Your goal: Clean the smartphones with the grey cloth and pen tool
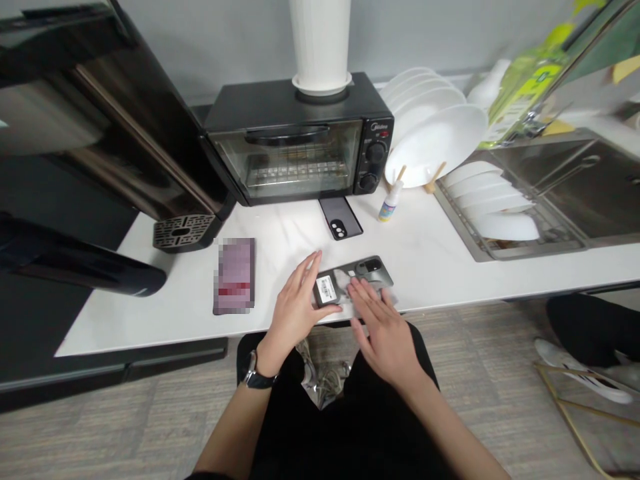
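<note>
Your phone (pixel 357 266) lies back up near the front edge of the worktop (pixel 450 273), between your hands. Its long axis runs left to right, slightly slanted: the camera block (pixel 369 265) points right and a little away from you, the label (pixel 325 289) sits at the left end. Your left hand (pixel 295 308) has its grip apart, thumb and fingers spread about that end. Your right hand (pixel 386 333) lies flat over the phone's back, grip apart, not clamped. Beyond the phone, a case (pixel 350 215) lies before the oven (pixel 300 160).
</note>
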{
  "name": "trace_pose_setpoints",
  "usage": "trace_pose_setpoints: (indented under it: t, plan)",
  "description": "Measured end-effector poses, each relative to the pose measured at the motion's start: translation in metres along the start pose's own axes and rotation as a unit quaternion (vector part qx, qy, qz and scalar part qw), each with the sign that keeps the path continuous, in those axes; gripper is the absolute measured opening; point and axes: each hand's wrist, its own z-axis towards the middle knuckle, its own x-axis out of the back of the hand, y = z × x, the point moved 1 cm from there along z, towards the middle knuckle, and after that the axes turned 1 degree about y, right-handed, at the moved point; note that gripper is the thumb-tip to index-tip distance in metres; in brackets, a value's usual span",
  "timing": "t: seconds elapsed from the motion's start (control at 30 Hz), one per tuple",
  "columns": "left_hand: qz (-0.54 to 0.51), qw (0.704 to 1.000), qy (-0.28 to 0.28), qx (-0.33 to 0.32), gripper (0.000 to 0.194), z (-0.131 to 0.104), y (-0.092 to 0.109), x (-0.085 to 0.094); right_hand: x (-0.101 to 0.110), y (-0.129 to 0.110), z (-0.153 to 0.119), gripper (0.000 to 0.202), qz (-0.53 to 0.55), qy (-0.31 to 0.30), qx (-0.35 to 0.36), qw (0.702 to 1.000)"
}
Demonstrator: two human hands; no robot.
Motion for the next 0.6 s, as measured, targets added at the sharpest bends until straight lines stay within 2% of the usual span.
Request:
trace_pose_setpoints:
  t: [0.1,0.2,0.27,0.33,0.47,0.53,0.6]
  plan:
    - [0.006,1.0,-0.001,0.0,0.118,0.001,0.0,0.0,0.007,0.033,0.006,0.057,-0.037,0.047,-0.055,0.997]
    - [0.012,1.0,0.001,0.0,0.117,0.002,0.0,0.0,0.005,0.041,0.031,0.057,-0.035,0.065,-0.081,0.994]
    - [0.011,1.0,0.003,-0.003,0.114,0.001,-0.001,0.0,-0.002,0.026,0.049,0.055,-0.017,0.053,-0.068,0.996]
    - [0.009,1.0,0.008,-0.015,0.105,0.0,-0.001,0.0,-0.011,0.0,0.061,0.054,0.013,0.025,-0.026,0.999]
    - [0.004,1.0,0.0,-0.024,0.097,-0.003,-0.003,0.0,-0.021,-0.046,0.051,0.054,0.066,-0.016,0.042,0.997]
    - [0.007,1.0,-0.005,-0.012,0.1,-0.003,-0.003,0.0,-0.018,-0.048,0.034,0.054,0.077,-0.023,0.047,0.996]
    - [0.014,1.0,-0.004,-0.003,0.105,-0.002,-0.002,0.0,-0.01,-0.034,0.017,0.055,0.07,-0.027,0.039,0.996]
